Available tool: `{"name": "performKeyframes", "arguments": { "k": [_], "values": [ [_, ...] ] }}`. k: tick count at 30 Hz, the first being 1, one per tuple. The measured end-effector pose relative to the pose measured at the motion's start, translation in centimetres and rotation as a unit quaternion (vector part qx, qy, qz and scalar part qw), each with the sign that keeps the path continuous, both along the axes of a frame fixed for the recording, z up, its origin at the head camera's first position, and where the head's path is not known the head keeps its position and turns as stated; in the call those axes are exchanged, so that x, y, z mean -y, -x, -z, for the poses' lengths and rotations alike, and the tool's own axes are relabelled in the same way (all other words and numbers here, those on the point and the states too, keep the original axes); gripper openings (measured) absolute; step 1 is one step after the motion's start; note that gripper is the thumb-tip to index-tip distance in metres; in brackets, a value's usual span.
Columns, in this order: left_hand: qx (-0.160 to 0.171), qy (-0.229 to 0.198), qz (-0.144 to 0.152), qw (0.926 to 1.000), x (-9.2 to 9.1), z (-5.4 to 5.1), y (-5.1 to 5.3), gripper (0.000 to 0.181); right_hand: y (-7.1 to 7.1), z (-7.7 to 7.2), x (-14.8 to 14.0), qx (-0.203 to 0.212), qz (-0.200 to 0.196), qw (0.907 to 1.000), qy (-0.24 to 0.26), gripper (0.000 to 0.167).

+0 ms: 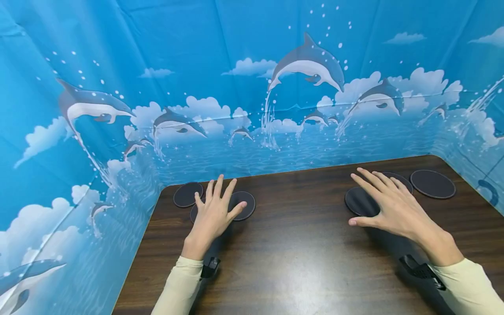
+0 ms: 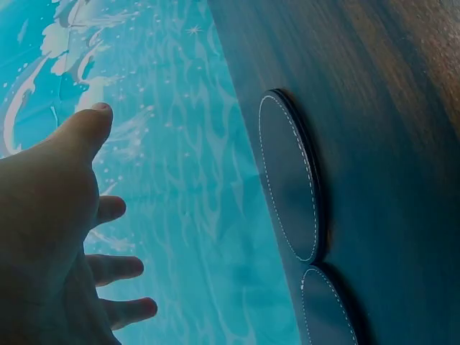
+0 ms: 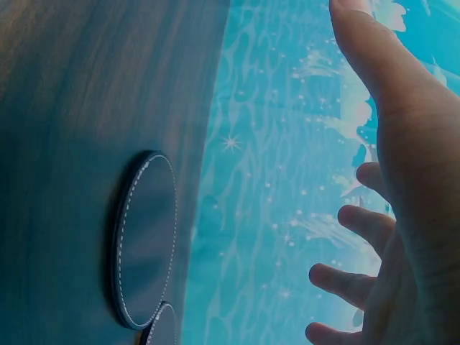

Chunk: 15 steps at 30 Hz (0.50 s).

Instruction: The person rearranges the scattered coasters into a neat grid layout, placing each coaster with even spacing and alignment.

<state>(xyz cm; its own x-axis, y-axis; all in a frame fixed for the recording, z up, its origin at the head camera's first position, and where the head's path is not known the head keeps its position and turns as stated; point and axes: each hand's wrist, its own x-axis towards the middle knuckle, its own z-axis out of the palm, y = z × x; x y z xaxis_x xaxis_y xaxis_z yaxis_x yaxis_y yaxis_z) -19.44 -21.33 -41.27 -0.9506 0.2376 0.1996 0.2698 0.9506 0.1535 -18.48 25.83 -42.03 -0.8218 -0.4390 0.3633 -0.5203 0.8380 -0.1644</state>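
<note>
In the head view my left hand (image 1: 213,214) hovers with spread fingers above the left group of round black coasters. One coaster (image 1: 245,205) shows right of the thumb, another (image 1: 188,194) lies at the far left corner, and a third is mostly covered by the hand. Over the right group hangs my right hand (image 1: 397,210), its fingers also spread and holding nothing. A coaster (image 1: 358,201) is partly behind it; a further coaster (image 1: 433,183) lies at the right. White stitching edges the coasters (image 2: 291,180) (image 3: 147,241) in both wrist views.
Dark wood-grain table (image 1: 291,245) carries the coasters along its far side. A blue dolphin-print curtain (image 1: 244,148) rises directly behind the table and along both sides. Black straps (image 1: 210,267) sit at the wrists, over pale sleeves (image 1: 179,286).
</note>
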Motion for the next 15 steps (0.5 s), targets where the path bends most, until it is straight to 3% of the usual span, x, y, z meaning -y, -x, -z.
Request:
{"name": "performKeyframes", "arguments": {
  "k": [7,15],
  "values": [
    [-0.024,-0.022,0.047,0.9984,1.1,1.0,-0.9,0.077,0.3,0.9,1.4,-0.004,-0.021,0.9998,0.006,0.117],
    [-0.021,-0.013,0.041,0.9989,2.6,2.2,-1.5,0.077,0.1,1.8,2.5,-0.004,-0.035,0.9991,0.024,0.116]
  ]
}}
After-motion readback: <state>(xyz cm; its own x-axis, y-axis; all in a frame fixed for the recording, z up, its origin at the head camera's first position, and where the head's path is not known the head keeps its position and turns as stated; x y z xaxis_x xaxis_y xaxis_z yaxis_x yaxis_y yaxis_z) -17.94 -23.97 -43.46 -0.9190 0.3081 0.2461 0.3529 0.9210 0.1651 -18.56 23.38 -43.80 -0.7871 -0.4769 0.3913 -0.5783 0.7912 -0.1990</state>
